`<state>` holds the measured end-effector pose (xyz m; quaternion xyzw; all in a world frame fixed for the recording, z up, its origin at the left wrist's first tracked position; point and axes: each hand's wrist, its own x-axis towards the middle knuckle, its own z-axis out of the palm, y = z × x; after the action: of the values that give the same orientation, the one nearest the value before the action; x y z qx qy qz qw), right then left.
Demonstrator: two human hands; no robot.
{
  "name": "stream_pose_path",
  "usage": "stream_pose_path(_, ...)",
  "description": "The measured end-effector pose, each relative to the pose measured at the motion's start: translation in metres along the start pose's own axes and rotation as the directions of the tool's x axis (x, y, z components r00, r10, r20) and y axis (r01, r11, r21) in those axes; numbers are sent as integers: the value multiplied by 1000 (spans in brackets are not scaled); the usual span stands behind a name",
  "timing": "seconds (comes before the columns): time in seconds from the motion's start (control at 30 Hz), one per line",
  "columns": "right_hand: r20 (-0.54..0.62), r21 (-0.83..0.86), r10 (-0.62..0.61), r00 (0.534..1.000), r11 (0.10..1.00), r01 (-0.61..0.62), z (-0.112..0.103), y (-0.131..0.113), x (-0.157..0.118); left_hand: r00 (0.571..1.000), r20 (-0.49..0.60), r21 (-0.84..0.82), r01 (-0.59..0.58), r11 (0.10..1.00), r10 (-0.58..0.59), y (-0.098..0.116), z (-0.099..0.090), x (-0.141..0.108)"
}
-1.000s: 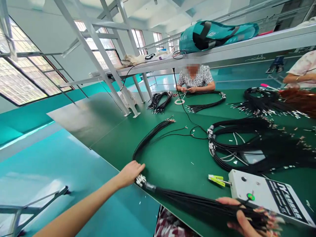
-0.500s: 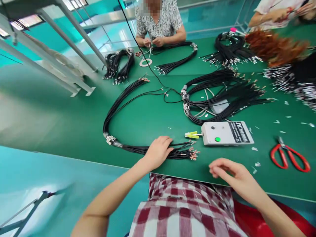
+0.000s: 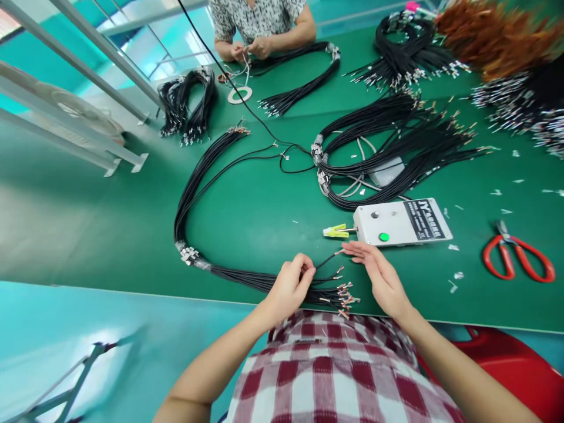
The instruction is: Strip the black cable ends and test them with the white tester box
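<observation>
My left hand (image 3: 293, 282) is closed on a black cable (image 3: 326, 260) lifted a little from the near bundle. That bundle of black cables (image 3: 238, 276) curves over the green table, with its stripped ends (image 3: 347, 296) by the front edge. At the tip of the lifted cable is my right hand (image 3: 374, 270), its fingers stretched out and touching or very near the bare wires. Just beyond the fingers lies a white box (image 3: 403, 223) with a green button and a yellow clip (image 3: 336, 231) on its left side.
Red-handled pliers (image 3: 517, 252) lie at the right. More black cable bundles (image 3: 392, 147) rest behind the box. Across the table (image 3: 145, 235), a person's hands (image 3: 251, 49) hold thin white wires near a white ring (image 3: 239, 95). Metal posts stand at the left.
My left hand has lifted one cable from the bundle between its fingers. My right hand has moved left and forward to the cable's tip, its fingers now straighter. The view has shifted.
</observation>
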<state>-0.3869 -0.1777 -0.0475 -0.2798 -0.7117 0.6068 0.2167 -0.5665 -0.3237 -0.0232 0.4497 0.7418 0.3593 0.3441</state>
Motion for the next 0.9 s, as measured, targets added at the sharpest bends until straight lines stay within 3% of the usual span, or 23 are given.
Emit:
stream_pose_path(0.1, 144, -181, -15, 990, 983, 41, -3, -5, -2, 999, 37, -88, -14, 996, 18, 16, -1, 10)
stream_pose_path(0.23, 345, -351, 1, 939, 927, 128, -7, -17, -8, 997, 15, -189, -77, 979, 81, 33, 1, 22)
stream_pose_path(0.33, 239, -357, -2, 971, 930, 90, -9, -27, -4, 997, -23, -243, -80, 967, 76, 37, 3, 29)
stream_pose_path(0.47, 37, -129, 26, 999, 991, -21, -6, -37, 12, 998, -23, -331, -55, 942, 50, 38, 5, 33)
stream_pose_path(0.57, -61, -26, 8, 998, 1000, -9, 0, -40, 21, 1000, -18, -401, -5, 916, -2, 38, 6, 32)
stream_pose_path(0.77, -152, -19, -65, 986, 998, 63, 7, -37, 23, 998, -46, -437, 9, 899, -33, 37, 5, 31)
stream_pose_path(0.9, -171, 9, -43, 984, 999, 45, 12, -35, 24, 998, -47, -428, 7, 904, -29, 38, 6, 32)
